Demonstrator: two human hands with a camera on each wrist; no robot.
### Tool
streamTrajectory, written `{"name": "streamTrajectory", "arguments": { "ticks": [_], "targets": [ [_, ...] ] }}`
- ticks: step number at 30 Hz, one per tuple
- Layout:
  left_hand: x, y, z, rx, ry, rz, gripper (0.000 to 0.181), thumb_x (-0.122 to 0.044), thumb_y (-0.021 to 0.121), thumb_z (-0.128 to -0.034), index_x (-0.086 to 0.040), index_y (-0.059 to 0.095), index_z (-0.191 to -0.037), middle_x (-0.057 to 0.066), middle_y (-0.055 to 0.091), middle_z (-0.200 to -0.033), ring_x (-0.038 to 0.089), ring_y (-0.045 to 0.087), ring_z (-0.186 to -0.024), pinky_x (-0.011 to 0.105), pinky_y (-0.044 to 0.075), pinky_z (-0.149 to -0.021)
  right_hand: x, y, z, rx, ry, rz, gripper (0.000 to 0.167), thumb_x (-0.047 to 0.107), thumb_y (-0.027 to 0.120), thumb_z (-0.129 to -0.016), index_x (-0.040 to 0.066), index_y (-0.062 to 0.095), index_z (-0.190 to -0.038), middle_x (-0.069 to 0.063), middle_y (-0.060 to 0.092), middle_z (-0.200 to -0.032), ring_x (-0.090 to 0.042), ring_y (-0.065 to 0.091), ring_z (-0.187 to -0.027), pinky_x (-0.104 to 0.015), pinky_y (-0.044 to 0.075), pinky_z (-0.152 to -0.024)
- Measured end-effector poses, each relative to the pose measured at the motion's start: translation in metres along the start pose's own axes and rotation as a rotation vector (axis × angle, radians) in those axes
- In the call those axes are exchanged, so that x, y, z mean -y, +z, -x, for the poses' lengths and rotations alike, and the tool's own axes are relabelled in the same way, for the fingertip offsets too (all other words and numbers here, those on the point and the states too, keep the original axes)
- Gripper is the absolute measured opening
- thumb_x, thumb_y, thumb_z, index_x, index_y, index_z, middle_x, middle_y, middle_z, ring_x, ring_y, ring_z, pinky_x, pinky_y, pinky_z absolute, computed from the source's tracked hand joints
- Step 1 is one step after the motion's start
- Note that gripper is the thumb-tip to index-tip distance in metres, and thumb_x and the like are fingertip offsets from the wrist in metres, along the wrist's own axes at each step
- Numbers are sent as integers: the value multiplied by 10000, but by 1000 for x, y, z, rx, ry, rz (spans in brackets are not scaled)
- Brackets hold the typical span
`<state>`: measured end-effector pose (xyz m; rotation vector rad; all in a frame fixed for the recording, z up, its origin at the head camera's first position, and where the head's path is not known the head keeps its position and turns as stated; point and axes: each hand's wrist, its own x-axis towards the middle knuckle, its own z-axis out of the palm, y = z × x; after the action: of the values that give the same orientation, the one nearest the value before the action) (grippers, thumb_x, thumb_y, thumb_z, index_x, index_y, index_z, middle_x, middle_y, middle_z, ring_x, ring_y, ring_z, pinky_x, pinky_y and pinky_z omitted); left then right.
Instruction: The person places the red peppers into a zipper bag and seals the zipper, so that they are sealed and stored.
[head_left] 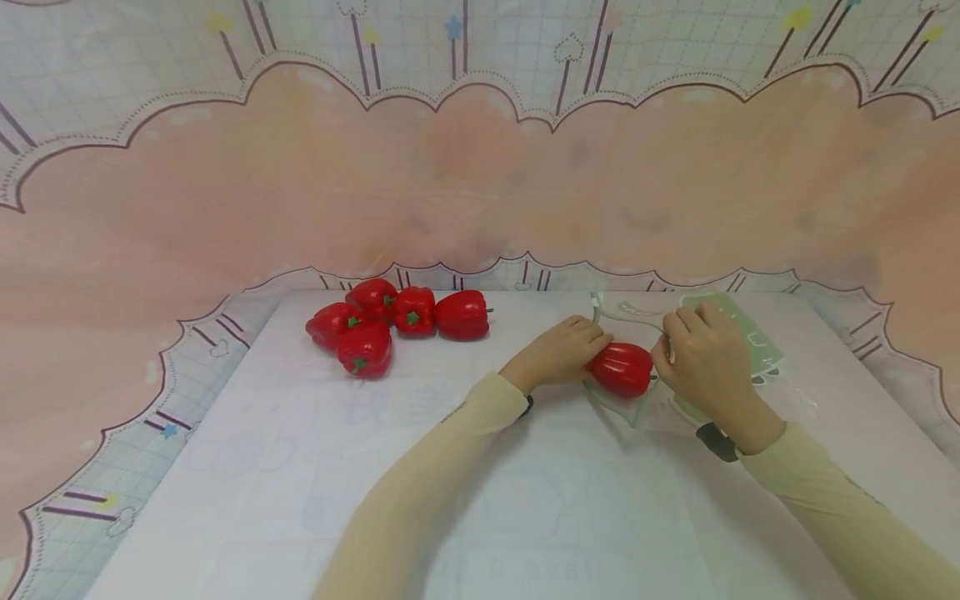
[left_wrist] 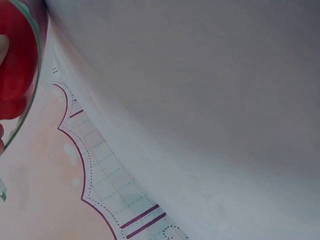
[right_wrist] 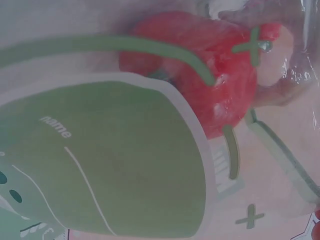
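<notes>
My left hand grips a red bell pepper at the mouth of a clear zip bag with green print. In the left wrist view, a fingertip lies against the pepper, beside the bag's green rim. My right hand pinches the bag's rim to the right of the pepper's stem. Through the clear film in the right wrist view, the pepper shows blurred behind the bag's green label, which reads "name". The right fingertips are partly hidden.
Several more red bell peppers lie grouped at the back left of the white table. A patterned curtain hangs behind the table and along its sides. The bag's green printed part lies flat behind my right hand.
</notes>
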<state>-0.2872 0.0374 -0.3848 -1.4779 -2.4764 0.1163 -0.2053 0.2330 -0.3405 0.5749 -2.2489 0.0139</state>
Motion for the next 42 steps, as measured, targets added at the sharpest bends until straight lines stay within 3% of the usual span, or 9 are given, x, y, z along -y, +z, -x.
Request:
{"name": "streamTrajectory", "arguments": {
  "ticks": [8, 18, 25, 33, 42],
  "targets": [
    [7, 0, 9, -4, 17, 15, 542, -370, 658, -862, -137, 514, -1329, -4, 603, -1272, 141, 520, -1204, 259, 362, -1097, -1, 1, 1, 3, -5, 4, 126, 62, 620, -719, -36, 540, -721, -172, 556, -625, -304, 450, -650, -351, 394, -529],
    [19, -10, 29, -33, 28, 74, 548, -327, 668, -859, -94, 516, -1331, 26, 596, -1290, 169, 521, -1220, 292, 348, -1114, -1, 2, 1, -1, -6, 7, 131, 41, 647, -700, -48, 551, -713, -184, 572, -633, -300, 451, -640, -355, 395, -546],
    [30, -26, 55, -60, 6, 70, 609, -332, 693, -834, -91, 490, -1355, 37, 592, -1300, 185, 532, -1213, 312, 362, -1107, -1, 1, 1, -9, -11, 4, 120, 40, 633, -705, -48, 551, -711, -187, 576, -635, -304, 449, -641, -361, 391, -562],
    [43, -38, 87, -44, -28, 57, 642, -373, 690, -829, -87, 476, -1362, 47, 591, -1291, 205, 529, -1206, 341, 383, -1093, -2, 1, 2, -9, -17, 0, 109, 31, 620, -705, -51, 552, -725, -184, 566, -625, -309, 450, -646, -365, 394, -573],
    [55, -50, 120, -43, -105, 60, 698, -363, 744, -778, -104, 474, -1367, 61, 582, -1302, 222, 525, -1213, 376, 405, -1075, -2, 0, 1, -1, -20, 20, 119, 36, 635, -703, -51, 557, -721, -186, 575, -628, -308, 458, -642, -362, 407, -577]
  ]
}}
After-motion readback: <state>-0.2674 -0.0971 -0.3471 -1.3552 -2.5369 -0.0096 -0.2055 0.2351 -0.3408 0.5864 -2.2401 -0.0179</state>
